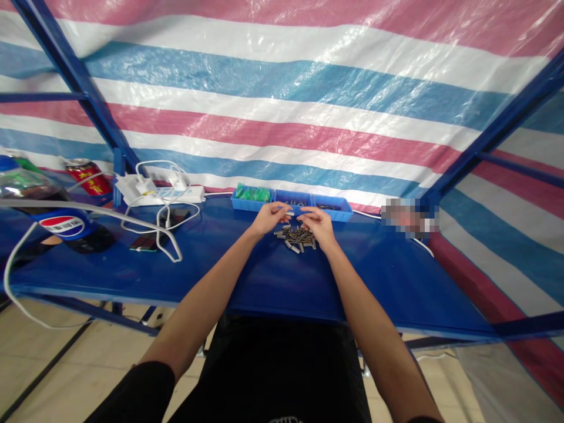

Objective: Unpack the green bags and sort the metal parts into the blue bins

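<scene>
Our left hand (pixel 269 220) pinches a small pale metallic cylinder (pixel 289 213), long axis roughly crosswise, toward our curled right hand (pixel 321 225), whose grip we cannot tell. The loose grey-and-brass metal heap (pixel 298 237) lies nearer us.

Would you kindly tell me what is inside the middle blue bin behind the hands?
The middle blue bin holds small greyish pieces. The left hand and right hand hide part of its front; anything beneath the top pieces is covered.
</scene>
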`<control>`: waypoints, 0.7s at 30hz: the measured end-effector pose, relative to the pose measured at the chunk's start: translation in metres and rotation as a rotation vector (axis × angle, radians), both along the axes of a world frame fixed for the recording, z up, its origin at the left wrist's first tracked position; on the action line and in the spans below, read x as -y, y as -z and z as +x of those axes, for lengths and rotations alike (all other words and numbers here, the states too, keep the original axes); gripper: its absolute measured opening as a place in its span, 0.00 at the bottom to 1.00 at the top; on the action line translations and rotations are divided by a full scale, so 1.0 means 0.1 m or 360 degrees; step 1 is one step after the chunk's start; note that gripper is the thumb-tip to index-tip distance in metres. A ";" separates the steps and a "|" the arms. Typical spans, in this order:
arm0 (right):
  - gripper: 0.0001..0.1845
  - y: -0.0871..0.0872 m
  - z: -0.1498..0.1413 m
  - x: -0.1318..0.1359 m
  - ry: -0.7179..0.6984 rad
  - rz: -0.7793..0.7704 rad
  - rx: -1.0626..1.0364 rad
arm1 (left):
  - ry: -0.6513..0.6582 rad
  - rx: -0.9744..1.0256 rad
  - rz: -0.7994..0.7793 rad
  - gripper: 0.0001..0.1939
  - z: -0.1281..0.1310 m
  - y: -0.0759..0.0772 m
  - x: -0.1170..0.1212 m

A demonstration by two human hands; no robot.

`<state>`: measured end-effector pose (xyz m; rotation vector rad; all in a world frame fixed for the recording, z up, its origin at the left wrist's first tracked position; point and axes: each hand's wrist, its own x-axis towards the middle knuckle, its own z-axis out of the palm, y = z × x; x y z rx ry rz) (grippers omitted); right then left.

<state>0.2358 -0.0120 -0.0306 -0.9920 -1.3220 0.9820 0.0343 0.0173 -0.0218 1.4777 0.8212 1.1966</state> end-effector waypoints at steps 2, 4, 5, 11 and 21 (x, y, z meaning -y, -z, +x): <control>0.21 0.00 -0.01 0.01 -0.0031 -0.0011 0.0008 | 0.0042 0.0030 -0.0053 0.29 0.02 0.00 0.02; 0.21 0.00 -0.02 0.01 -0.0051 -0.0008 0.0011 | 0.0058 0.0059 -0.0091 0.29 0.03 0.00 0.04; 0.21 0.00 -0.03 0.01 -0.0064 -0.0006 0.0011 | 0.0061 0.0073 -0.0106 0.28 0.03 0.00 0.05; 0.22 0.00 -0.04 0.02 -0.0142 -0.0023 0.0030 | 0.0071 0.0094 -0.0146 0.25 0.03 -0.05 0.09; 0.23 -0.04 -0.07 0.06 -0.0168 -0.0124 -0.0041 | 0.0155 -0.0054 0.0044 0.25 0.04 -0.08 0.14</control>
